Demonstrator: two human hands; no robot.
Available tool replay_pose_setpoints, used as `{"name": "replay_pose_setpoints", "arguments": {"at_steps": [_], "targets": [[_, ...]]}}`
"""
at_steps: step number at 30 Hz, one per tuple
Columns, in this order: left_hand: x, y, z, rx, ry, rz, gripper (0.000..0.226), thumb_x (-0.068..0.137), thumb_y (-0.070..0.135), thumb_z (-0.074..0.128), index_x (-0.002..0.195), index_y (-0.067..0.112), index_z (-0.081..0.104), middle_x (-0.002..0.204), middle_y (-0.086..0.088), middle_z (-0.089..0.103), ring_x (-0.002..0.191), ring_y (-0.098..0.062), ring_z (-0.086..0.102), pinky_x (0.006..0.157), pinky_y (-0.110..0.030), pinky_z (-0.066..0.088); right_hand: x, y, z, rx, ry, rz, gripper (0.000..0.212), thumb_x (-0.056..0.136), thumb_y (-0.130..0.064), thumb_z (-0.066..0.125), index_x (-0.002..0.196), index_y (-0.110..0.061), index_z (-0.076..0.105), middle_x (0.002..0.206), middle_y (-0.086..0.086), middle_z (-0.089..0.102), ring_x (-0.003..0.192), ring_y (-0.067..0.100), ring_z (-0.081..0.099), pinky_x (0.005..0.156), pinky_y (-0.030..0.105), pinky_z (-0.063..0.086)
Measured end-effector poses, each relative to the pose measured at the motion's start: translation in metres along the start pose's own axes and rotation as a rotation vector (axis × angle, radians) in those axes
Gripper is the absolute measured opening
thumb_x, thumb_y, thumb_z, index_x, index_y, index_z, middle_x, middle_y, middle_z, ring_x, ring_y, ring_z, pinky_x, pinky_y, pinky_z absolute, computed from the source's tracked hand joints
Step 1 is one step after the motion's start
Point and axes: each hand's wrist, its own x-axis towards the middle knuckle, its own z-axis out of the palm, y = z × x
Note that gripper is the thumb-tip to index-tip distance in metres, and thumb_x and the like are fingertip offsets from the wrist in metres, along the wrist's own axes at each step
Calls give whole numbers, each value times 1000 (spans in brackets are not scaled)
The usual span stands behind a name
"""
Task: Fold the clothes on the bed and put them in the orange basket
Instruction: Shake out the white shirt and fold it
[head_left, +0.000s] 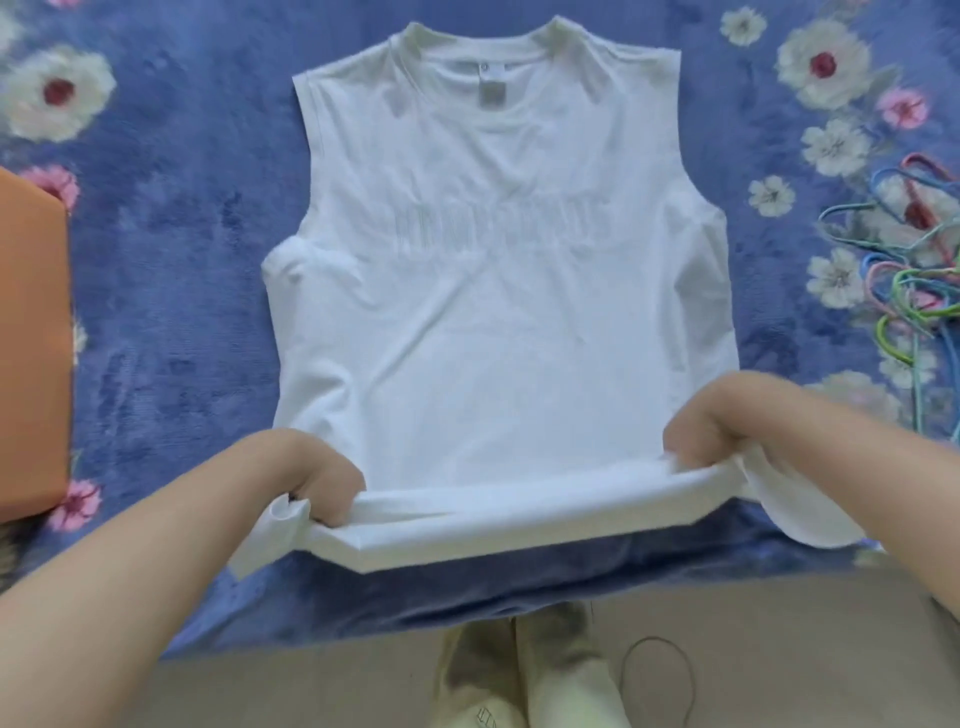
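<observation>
Both hands, left (317, 486) and right (711, 441), have fingers curled round the hem corners of the top (498, 291) lying flat on the bed (171, 249); light, limp cloth, probably best gripped there.

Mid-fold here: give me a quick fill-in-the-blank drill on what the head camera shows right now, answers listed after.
1. Both the left hand and right hand grip the white sleeveless shirt at its ____.
2. The shirt's neckline points ____ from the person.
3. The orange basket sits at the ____ edge of the view.
4. The coloured hangers lie on the ____ blanket.

Answers: hem; away; left; blue floral
</observation>
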Motion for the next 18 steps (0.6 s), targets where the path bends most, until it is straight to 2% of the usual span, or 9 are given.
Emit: {"name": "replay_pose_setpoints", "arguments": {"at_steps": [2,5,7,8,9,11,14,16,18], "targets": [[2,3,1,7,-60,-9,37,84,5,40,117,7,57,94,-5,53,82,-23,47,72,-27,37,0,-3,3,-35,-51,3,37,95,-21,42,125,-3,52,111,7,53,92,18,44,80,25,33],[3,-8,-16,-37,26,-67,38,86,4,39,121,6,52,104,-8,54,87,-22,49,69,-25,41,2,8,-11,31,15,17,34,93,-23,47,121,-5,56,108,6,55,90,17,46,77,23,34],[2,-22,-35,-129,167,-90,34,86,3,39,115,6,55,100,-6,54,86,-21,51,67,-24,44,1,24,-32,60,143,23,20,92,-17,46,106,-10,58,96,1,57,88,19,47,75,25,36],[-1,-30,-47,-168,256,-92,27,86,3,40,106,7,58,96,-5,55,85,-21,52,66,-23,44,0,35,-43,69,216,24,11,90,-13,45,91,-13,56,86,-1,55,85,20,48,74,29,40],[-8,-38,-60,-193,333,-101,20,86,3,40,92,10,57,89,-3,55,84,-21,52,63,-19,42,-3,47,-57,80,290,30,13,86,-9,46,77,-15,52,77,-2,52,81,22,50,73,32,45],[-22,-54,-80,-213,472,-136,22,85,-1,39,72,16,48,76,1,51,82,-20,49,52,-15,34,-15,68,-77,77,432,61,24,82,-4,49,62,-17,45,66,-1,48,70,23,52,61,26,47],[-35,-86,-105,-253,697,-237,29,81,-5,39,63,17,43,72,-1,49,77,-22,48,57,-26,33,-38,91,-102,59,607,107,30,80,-1,53,58,-19,42,61,-3,44,62,19,47,48,21,36],[-42,-108,-122,-399,914,-310,29,78,-6,40,57,14,42,66,-4,50,70,-25,46,59,-27,32,-51,107,-120,52,740,121,29,82,0,49,60,-17,42,61,-5,41,69,21,45,52,25,32],[-50,-117,-136,-514,1115,-379,27,76,-8,41,57,11,43,63,-7,48,67,-28,44,55,-27,30,-57,120,-136,79,859,155,30,81,1,46,58,-17,41,62,-3,42,75,25,45,57,30,33]]}}
